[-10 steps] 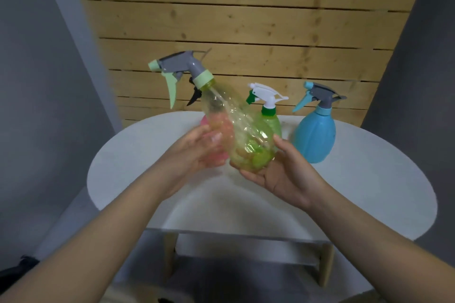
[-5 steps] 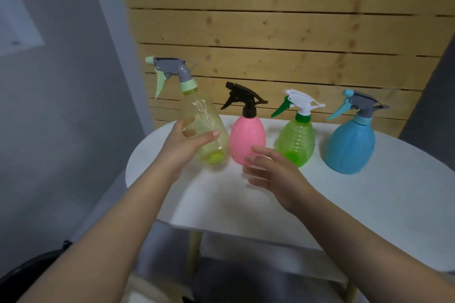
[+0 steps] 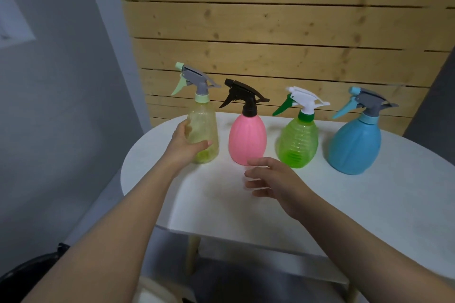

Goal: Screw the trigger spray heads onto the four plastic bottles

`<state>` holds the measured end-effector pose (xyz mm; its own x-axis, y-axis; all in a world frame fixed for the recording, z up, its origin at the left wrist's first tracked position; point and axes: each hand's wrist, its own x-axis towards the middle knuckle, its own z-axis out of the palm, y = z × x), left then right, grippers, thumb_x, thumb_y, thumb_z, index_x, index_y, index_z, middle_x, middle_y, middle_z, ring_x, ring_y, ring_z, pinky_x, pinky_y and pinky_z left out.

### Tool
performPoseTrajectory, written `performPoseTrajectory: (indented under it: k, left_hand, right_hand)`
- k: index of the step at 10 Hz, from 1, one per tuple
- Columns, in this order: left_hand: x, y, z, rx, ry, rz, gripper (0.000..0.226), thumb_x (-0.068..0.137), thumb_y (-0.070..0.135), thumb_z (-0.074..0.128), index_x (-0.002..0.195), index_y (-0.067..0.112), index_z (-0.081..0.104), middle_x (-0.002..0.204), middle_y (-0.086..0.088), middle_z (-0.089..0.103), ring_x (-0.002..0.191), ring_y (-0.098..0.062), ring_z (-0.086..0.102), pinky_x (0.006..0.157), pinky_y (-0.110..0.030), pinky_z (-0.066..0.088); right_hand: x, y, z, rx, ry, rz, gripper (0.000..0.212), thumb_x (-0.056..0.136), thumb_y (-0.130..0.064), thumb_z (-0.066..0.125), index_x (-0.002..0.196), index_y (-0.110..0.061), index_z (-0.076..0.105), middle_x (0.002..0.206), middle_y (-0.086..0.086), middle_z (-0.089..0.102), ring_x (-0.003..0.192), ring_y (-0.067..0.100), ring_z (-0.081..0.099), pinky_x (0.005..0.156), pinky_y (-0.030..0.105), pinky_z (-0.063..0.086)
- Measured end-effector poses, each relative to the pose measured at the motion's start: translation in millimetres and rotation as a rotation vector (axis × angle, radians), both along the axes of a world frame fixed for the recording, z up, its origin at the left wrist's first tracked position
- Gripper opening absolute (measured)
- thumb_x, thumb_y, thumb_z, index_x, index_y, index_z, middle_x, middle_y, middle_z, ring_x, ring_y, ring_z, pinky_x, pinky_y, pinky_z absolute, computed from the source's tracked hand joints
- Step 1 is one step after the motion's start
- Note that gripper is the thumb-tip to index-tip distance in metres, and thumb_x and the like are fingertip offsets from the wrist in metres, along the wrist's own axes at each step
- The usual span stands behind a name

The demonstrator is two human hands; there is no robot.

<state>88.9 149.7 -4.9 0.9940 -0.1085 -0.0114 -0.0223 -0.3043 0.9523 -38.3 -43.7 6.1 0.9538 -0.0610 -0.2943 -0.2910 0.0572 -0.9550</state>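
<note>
A white oval table (image 3: pixel 320 204) stands against a wall of pale wooden planks (image 3: pixel 270 24), with a grey wall (image 3: pixel 61 81) to the left. Four spray bottles stand upright in a row along the table's far edge, each with its trigger head on and the nozzles pointing left. Nearest the right end is the blue bottle (image 3: pixel 354 145), the largest, with a grey and light-blue head (image 3: pixel 366 103). Beside it, apart, stands the green bottle (image 3: pixel 296 142) with a white and dark-green head (image 3: pixel 302 102). Next comes the pink bottle (image 3: pixel 247 138) with a black head (image 3: pixel 243 96). At the left end, close to the table's left edge, is the clear yellowish bottle (image 3: pixel 204 130) with a grey and pale-green head (image 3: pixel 194 81). The left hand (image 3: pixel 187 145) grasps this bottle round its lower body, thumb across the front, the base on the table. The right hand (image 3: pixel 273 179) hovers above the table in front of the pink bottle, fingers loose and spread, holding nothing and touching no bottle.
</note>
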Motion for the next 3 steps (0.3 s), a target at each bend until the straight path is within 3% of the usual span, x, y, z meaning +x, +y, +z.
performPoseTrajectory:
  k: [3]
  left_hand:
    - [0.6,-0.8,-5.1,-0.035,0.008,-0.034,0.087,0.081,0.023,0.068,0.146,0.028,0.011,0.151,0.000,0.027,0.128,-0.013,0.032,0.098,-0.030,0.032]
  right_hand:
    - [-1.9,-1.9,8.7,0.030,-0.032,-0.020,0.024,0.083,-0.007,0.061,0.106,-0.014,0.060,0.100,0.011,0.066,0.067,0.016,0.067,0.054,0.021,0.052]
